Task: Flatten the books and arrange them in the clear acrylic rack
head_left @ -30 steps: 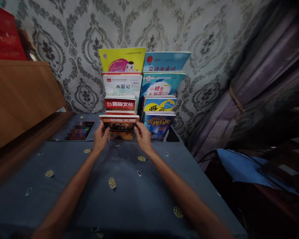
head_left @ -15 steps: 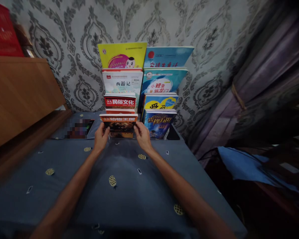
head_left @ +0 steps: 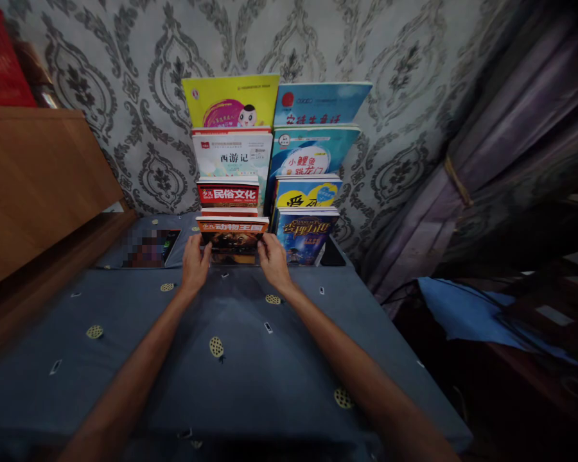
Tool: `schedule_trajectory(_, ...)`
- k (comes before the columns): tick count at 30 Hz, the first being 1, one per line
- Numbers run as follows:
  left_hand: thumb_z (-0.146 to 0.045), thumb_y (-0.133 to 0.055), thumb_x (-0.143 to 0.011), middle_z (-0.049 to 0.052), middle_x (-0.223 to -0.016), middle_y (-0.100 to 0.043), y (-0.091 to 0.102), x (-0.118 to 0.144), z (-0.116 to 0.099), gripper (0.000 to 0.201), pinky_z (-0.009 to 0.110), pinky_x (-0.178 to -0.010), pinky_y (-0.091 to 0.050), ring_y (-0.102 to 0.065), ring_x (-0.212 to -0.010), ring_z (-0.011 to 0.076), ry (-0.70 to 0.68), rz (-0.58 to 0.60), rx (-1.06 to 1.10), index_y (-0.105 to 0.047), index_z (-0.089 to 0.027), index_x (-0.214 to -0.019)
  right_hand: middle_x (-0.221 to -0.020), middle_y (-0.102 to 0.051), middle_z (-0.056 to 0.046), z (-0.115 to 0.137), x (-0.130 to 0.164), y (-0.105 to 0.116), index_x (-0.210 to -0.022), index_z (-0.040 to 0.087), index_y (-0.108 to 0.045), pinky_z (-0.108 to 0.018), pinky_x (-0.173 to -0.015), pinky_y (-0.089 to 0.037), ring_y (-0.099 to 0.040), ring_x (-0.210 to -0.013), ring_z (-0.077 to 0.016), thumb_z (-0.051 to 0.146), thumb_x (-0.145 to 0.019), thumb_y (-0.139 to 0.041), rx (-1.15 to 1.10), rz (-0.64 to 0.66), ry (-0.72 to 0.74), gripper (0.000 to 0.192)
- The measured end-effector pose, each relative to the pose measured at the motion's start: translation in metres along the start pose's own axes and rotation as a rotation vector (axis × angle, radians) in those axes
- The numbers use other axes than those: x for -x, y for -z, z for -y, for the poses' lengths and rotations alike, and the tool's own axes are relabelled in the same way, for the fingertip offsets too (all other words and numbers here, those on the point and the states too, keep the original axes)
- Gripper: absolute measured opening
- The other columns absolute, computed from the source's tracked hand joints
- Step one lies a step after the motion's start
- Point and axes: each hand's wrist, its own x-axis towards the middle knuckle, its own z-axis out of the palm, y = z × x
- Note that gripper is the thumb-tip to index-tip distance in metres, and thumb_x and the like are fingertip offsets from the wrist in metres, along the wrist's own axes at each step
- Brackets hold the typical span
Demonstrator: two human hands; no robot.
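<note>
From the head view, a blue-grey sheet [head_left: 250, 359] dotted with small yellow and white motifs covers the near surface, running far to a wall [head_left: 125, 96] papered in grey damask. A wooden board [head_left: 33, 179] stands at the left with something red [head_left: 2, 64] on top; purple curtains [head_left: 501, 147] hang at the right, and a blue cloth [head_left: 467, 314] lies below them. Against the far wall books stand in two stepped rows. The left hand [head_left: 195, 262] and right hand [head_left: 273, 260] grasp the front book [head_left: 232, 236] of the left row by its side edges, fingers curled around it; it stands upright at the sheet's far edge, touching the blue book [head_left: 306, 234] on its right. Its orange title band reads 动物王国. Behind it a red cover [head_left: 228, 193] reads 民俗文化, then a white one [head_left: 234, 154] 西游记; a teal cover [head_left: 313, 151] at right reads 小鲤鱼跳龙门.
</note>
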Motion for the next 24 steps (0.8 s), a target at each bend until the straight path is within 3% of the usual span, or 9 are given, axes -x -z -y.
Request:
schedule_trajectory(5, -0.049, -0.049, -0.097, 0.007, -0.096, -0.061, -0.002, -0.002, 0.001, 0.031, 0.036, -0.079, -0.047, -0.058, -0.089, 0.0234, 0.017, -0.005, 0.027, -0.058, -0.020, -0.105, -0.107, -0.061, -0.011, 0.003, 0.000, -0.001, -0.109, 0.022, -0.056, -0.041, -0.091, -0.050, -0.058, -0.100, -0.0257, 0.014, -0.092, -0.040, 0.025, 0.033, -0.022, 0.025)
schedule_trajectory(12, -0.049, -0.049, -0.097, 0.006, -0.092, -0.059, 0.000, -0.002, 0.002, 0.030, 0.035, -0.078, -0.046, -0.057, -0.087, 0.0231, 0.011, 0.004, 0.034, -0.059, -0.021, -0.098, -0.096, -0.059, -0.009, 0.004, -0.003, 0.004, -0.106, 0.022, -0.056, -0.040, -0.084, -0.051, -0.058, -0.090, -0.0248, 0.013, -0.092, -0.040, 0.062, 0.055, -0.001, 0.024)
schedule_trajectory(20, -0.049, -0.048, -0.097, 0.005, -0.093, -0.062, 0.004, -0.006, 0.011, 0.031, 0.035, -0.079, -0.047, -0.059, -0.087, 0.0221, 0.010, -0.025, 0.064, -0.059, -0.020, -0.101, -0.109, -0.060, -0.012, 0.024, -0.002, 0.003, -0.136, 0.021, -0.049, -0.042, -0.091, -0.050, -0.059, -0.101, -0.0256, 0.012, -0.094, -0.037, 0.069, 0.053, 0.065, 0.045)
schedule_trajectory(24, -0.050, -0.048, -0.097, 0.005, -0.091, -0.061, 0.003, -0.003, 0.007, 0.031, 0.034, -0.077, -0.047, -0.058, -0.085, 0.0220, 0.000, -0.007, 0.046, -0.059, -0.021, -0.099, -0.103, -0.062, -0.011, 0.016, -0.004, 0.002, -0.128, 0.022, -0.054, -0.041, -0.089, -0.050, -0.060, -0.097, -0.0252, 0.016, -0.095, -0.038, 0.068, 0.021, 0.028, 0.037)
